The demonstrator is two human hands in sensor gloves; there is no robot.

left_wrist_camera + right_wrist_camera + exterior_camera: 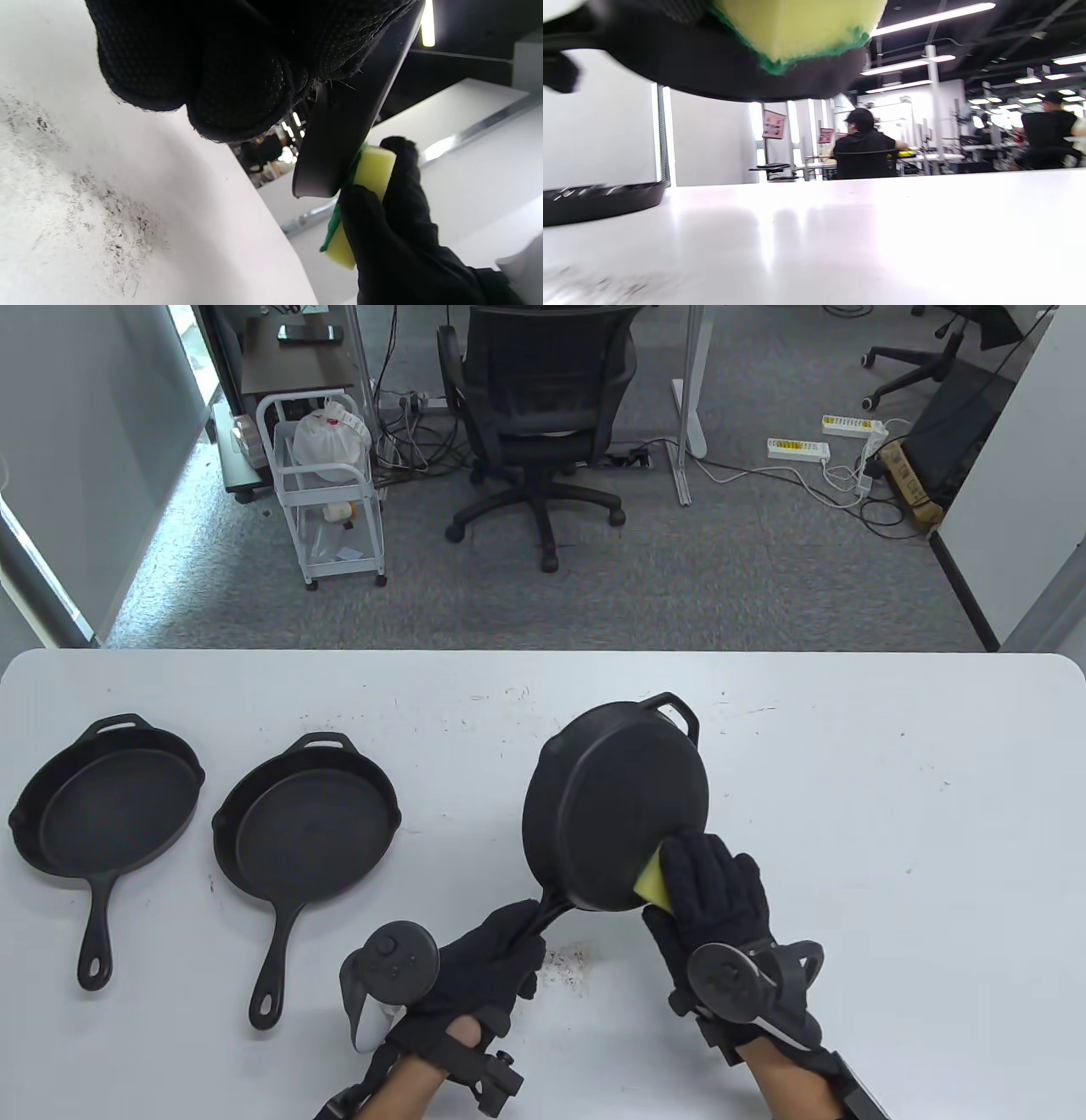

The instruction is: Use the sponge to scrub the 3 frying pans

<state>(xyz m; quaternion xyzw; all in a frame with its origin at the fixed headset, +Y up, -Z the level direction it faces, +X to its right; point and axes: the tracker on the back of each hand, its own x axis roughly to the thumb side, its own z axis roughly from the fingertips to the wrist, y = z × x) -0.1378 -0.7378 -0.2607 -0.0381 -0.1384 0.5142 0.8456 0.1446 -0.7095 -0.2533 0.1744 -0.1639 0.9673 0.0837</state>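
Left wrist view: sponge's green face (pixel 337 212) against pan (pixel 339 140).

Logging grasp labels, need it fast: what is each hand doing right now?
Left hand: grips the handle of the raised frying pan.
Right hand: holds the sponge against that pan's underside.

We see three black frying pans: the left pan (pixel 106 806), the middle pan (pixel 307 824) and the raised pan (pixel 618 806). The sponge (pixel 653 886) is yellow with a green scrubbing layer. Our left hand (pixel 488 963) and right hand (pixel 717 899) wear black gloves. The table (pixel 848 814) is white, with dark specks near the left hand.
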